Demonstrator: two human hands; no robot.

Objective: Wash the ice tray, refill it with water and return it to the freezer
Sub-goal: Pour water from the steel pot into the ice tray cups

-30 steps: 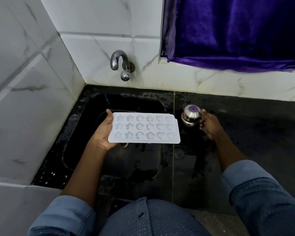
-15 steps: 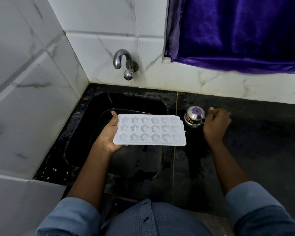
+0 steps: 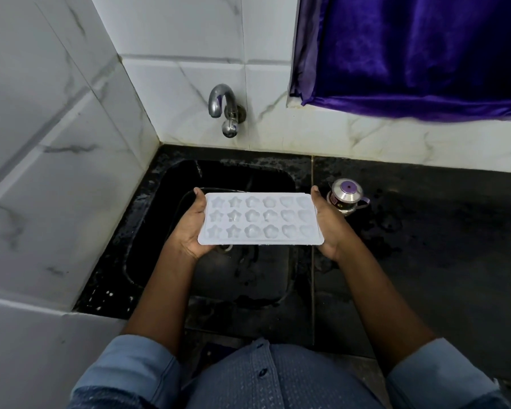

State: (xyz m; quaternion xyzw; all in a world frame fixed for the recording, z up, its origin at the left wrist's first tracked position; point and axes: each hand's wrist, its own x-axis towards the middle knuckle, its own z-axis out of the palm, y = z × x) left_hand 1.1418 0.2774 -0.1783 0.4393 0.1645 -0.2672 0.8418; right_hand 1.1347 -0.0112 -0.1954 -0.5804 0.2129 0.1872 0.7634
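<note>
Right hand (image 3: 326,224) left the container (now beside it) — both hands, left hand (image 3: 189,228) too, grip ice tray (image 3: 260,220).

You held the white ice tray (image 3: 260,219) at frame centre over the black sink (image 3: 233,175), your left hand (image 3: 189,231) and right hand (image 3: 326,228) gripping its short ends.

The ice tray (image 3: 260,221) is a white rectangular plastic sheet with three rows of six moulds: stars, flowers and hearts. It sits level, cavities up, above the black sink (image 3: 242,278). The left hand (image 3: 189,228) and right hand (image 3: 326,222) hold its short ends.
</note>
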